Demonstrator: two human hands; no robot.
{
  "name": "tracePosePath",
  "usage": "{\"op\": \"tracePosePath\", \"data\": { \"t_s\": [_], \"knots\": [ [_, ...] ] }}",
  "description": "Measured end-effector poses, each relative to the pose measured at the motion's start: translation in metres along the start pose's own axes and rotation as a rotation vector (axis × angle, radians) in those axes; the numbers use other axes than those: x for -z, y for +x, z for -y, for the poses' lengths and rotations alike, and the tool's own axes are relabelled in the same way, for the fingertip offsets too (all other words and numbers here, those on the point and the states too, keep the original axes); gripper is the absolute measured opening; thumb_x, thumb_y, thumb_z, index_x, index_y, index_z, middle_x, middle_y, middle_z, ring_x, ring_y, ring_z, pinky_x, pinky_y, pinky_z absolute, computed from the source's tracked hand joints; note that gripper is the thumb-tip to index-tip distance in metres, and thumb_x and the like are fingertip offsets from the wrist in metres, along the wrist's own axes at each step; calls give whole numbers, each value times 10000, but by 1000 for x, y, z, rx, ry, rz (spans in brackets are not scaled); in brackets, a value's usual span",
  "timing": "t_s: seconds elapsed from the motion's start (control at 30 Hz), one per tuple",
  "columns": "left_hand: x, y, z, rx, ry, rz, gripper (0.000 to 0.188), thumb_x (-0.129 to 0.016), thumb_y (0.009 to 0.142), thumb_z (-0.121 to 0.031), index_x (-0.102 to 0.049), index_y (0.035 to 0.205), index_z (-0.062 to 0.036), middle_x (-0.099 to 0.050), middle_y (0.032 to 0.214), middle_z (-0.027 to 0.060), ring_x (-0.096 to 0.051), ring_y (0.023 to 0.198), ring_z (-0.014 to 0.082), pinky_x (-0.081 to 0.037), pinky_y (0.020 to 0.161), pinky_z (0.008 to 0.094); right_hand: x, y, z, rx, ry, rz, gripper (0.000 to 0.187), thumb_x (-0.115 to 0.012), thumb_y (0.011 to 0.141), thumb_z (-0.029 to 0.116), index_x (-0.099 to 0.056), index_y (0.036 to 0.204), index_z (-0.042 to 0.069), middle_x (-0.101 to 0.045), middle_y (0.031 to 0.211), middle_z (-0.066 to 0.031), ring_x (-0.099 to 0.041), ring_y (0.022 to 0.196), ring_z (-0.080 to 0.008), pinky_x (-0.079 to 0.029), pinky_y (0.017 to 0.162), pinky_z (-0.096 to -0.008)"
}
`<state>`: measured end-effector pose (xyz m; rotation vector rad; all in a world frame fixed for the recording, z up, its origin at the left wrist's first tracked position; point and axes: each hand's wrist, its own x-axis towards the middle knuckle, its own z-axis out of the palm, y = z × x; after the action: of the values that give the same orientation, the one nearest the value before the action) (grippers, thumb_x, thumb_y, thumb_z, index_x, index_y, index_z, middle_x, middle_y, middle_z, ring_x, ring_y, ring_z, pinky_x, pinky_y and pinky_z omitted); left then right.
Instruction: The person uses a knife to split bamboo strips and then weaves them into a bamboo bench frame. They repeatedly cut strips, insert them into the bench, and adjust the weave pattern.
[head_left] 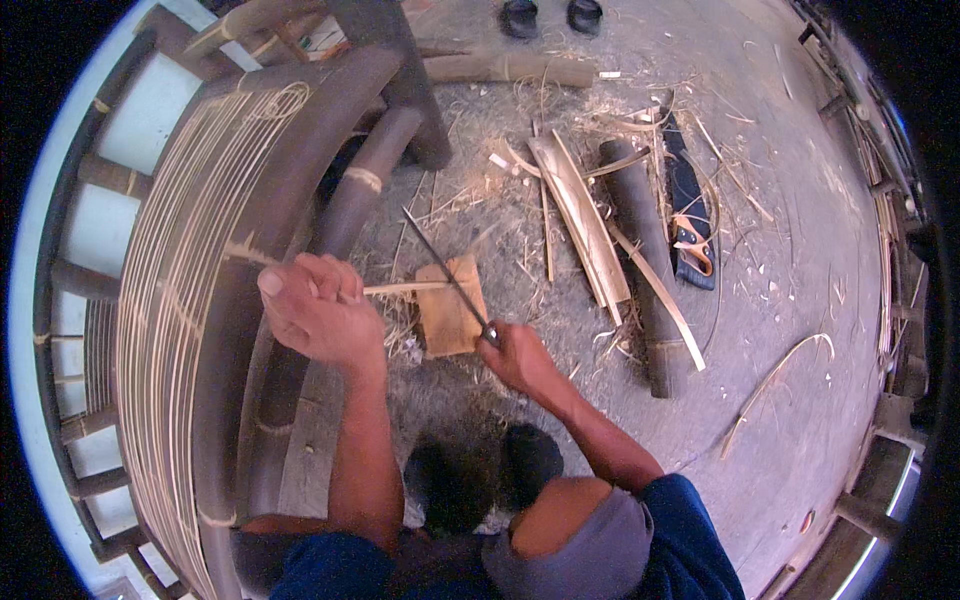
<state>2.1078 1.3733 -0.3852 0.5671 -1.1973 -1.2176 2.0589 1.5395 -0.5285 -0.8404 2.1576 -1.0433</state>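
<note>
My left hand (pixel 325 310) is closed around a thin pale bamboo strip (pixel 395 289), which sticks out to the right of my fingers. My right hand (pixel 518 357) grips the handle of a knife (pixel 436 257) with a long, narrow dark blade that slants up and to the left. The strip meets the blade above a flat tan piece (pixel 450 325); whether strip and blade touch I cannot tell. That tan piece looks like wood or leather, lying between my two hands. The strip's other end is hidden in my left fist.
A large dark bamboo frame (pixel 285 165) with many thin strips laid over it stands close on my left. Split bamboo (pixel 580 220), a dark bamboo pole (pixel 645 270) and a handsaw (pixel 688 200) lie on the floor at right. Shavings are scattered about; dark footwear (pixel 520 18) sits far ahead.
</note>
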Motion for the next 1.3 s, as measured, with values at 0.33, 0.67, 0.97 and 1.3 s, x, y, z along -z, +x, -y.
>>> {"op": "tracePosePath", "data": {
  "t_s": [0.33,0.67,0.97,1.3],
  "knots": [
    [-7,8,6,42,-138,101,405,-550,1034,-412,-421,786,-118,-401,629,8,-377,473,104,-309,406,258,-20,-1,-72,-89,-5,12,431,-628,895,364,-656,903,-66,-629,763,-332,-678,761,-472,-515,705,-531],
    [-15,-25,100,223,227,430,397,-460,1084,-295,-354,1367,-36,-547,870,56,-563,814,144,-489,734,314,26,-18,-39,-122,114,-231,381,-703,866,284,-657,1096,-17,-676,825,-293,-677,791,-467,-528,709,-530],
    [-2,-37,122,322,544,630,391,-448,1084,-278,-384,1403,-63,-553,867,71,-569,782,174,-486,728,354,94,8,-54,45,-357,-566,339,-754,832,278,-654,1047,36,-715,963,-232,-689,816,-439,-540,705,-515],
    [12,-69,83,943,315,800,253,-541,1042,-295,-634,1063,-61,-490,721,-19,-433,510,72,-337,397,274,97,30,-5,259,-560,-234,270,-746,793,293,-646,857,51,-680,713,-202,-693,694,-404,-548,637,-511]
  ]
}}
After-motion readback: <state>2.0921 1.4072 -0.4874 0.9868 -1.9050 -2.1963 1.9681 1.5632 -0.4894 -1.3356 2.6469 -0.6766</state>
